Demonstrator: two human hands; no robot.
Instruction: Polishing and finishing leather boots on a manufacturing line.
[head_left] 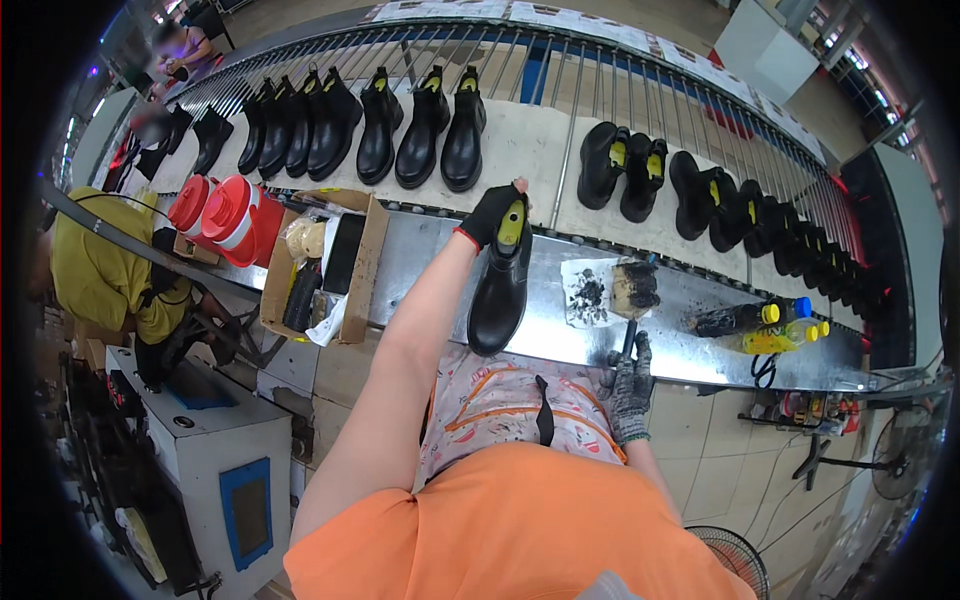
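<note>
Left hand (pixel 490 213), black-gloved, grips the top of a black boot (pixel 500 290) hanging sole-down below it over the metal bench (pixel 420 270). Right hand (pixel 631 380), in a grey glove, closed around a brush (pixel 634 290) handle, bristles just ahead of it.

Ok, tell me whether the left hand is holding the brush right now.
No, the left hand grips the black boot by its top, while the right hand holds the brush by its handle.

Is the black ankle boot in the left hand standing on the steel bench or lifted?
Cannot tell: left hand grips the black ankle boot by its top; sole contact unclear.
</note>
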